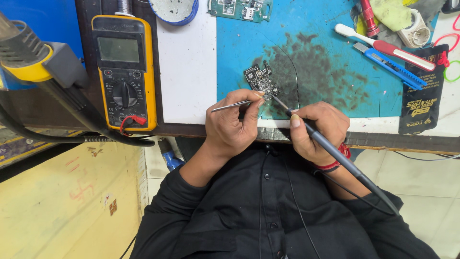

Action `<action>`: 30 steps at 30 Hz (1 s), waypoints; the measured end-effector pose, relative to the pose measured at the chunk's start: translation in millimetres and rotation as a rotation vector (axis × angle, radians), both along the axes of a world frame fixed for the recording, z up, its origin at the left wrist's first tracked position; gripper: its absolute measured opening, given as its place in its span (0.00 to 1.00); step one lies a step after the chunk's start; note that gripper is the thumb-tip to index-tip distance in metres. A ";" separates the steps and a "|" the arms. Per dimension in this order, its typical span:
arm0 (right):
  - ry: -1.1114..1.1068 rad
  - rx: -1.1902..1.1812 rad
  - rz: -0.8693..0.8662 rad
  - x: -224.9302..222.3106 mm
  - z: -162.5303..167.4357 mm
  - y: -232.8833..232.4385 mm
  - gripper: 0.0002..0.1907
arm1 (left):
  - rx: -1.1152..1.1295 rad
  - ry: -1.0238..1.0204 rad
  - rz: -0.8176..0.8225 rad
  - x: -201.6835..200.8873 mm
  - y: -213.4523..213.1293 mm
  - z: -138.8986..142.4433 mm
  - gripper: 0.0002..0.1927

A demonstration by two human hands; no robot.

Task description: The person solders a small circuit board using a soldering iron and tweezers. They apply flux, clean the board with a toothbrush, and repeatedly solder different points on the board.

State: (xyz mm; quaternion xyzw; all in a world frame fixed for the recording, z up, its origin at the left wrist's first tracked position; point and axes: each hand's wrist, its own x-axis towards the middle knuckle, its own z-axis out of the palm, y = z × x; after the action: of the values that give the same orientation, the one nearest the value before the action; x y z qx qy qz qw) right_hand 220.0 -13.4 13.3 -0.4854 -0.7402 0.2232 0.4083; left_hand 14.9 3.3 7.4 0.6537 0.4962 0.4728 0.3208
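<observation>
A small black circuit board (261, 80) lies on a stained blue work mat (316, 52) near the bench's front edge. My left hand (233, 124) pinches a pair of metal tweezers (231, 105) whose tips reach the board's lower edge. My right hand (315, 129) grips a dark soldering iron (345, 160) like a pen, its thin tip touching the board's lower right corner. The iron's cable trails back over my black sleeve.
A yellow multimeter (124, 72) stands at the left, beside a hot-air gun (36, 62) on a black hose. A green circuit board (239, 8) lies at the back. A toothbrush (383, 46), blue utility knife (390, 66) and black pouch (424, 91) sit at the right.
</observation>
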 end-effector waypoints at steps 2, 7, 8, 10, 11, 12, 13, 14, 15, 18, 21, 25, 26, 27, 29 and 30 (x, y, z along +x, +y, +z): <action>0.002 -0.001 -0.003 0.2 -0.2 -0.6 0.04 | 0.001 -0.004 -0.001 -0.1 0.0 0.0 0.08; 0.009 -0.044 -0.083 0.8 -0.5 -3.3 0.04 | -0.003 -0.016 -0.004 -0.2 0.1 0.1 0.08; 0.004 -0.032 -0.065 1.0 -0.7 -3.4 0.05 | -0.004 -0.015 -0.003 0.0 0.2 0.1 0.08; -0.005 -0.008 -0.029 1.2 -1.3 -2.9 0.05 | -0.008 -0.011 -0.001 0.2 0.2 0.2 0.08; -0.001 -0.010 -0.025 1.3 -1.5 -2.6 0.05 | -0.006 -0.007 -0.002 0.0 0.2 0.4 0.08; 0.002 -0.012 -0.022 1.3 -1.7 -2.4 0.05 | -0.004 -0.004 -0.003 -0.2 0.1 0.5 0.08; 0.005 -0.014 -0.019 1.4 -1.8 -2.0 0.06 | -0.002 -0.001 -0.005 -0.3 0.3 0.6 0.08; 0.002 -0.016 -0.016 1.4 -1.7 -2.0 0.06 | -0.006 -0.005 -0.004 -0.3 -0.1 0.8 0.08; -0.001 -0.017 -0.013 1.4 -1.7 -1.8 0.06 | -0.010 -0.010 -0.004 -0.3 -0.1 0.8 0.08; -0.006 -0.010 -0.007 1.0 -1.5 -1.6 0.06 | -0.003 -0.008 -0.003 -0.4 -0.1 0.6 0.08; -0.013 -0.010 -0.005 0.9 -1.4 -1.1 0.06 | -0.002 -0.011 -0.009 -0.3 0.2 0.1 0.09; -0.016 -0.015 -0.004 1.2 -1.1 -0.8 0.06 | -0.010 -0.013 -0.013 -0.8 0.3 -0.1 0.09; -0.015 -0.012 -0.004 1.2 -1.0 -0.9 0.06 | -0.012 -0.013 -0.012 -0.7 0.1 0.0 0.09; -0.014 -0.010 -0.004 1.1 -1.0 -0.9 0.06 | -0.014 -0.014 -0.011 -0.7 0.1 0.2 0.09; -0.012 -0.013 -0.005 0.9 -0.9 -1.0 0.06 | -0.017 -0.015 -0.009 -0.5 0.0 0.4 0.08; -0.010 -0.016 -0.006 0.8 -0.8 -1.2 0.06 | -0.016 -0.016 -0.009 -0.4 -0.2 0.5 0.08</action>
State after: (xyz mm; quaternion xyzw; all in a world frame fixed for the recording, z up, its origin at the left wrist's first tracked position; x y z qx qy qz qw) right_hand 220.8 -14.6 12.5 -0.4919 -0.7390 0.2253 0.4014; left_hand 14.5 3.1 7.9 0.6495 0.4945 0.4726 0.3319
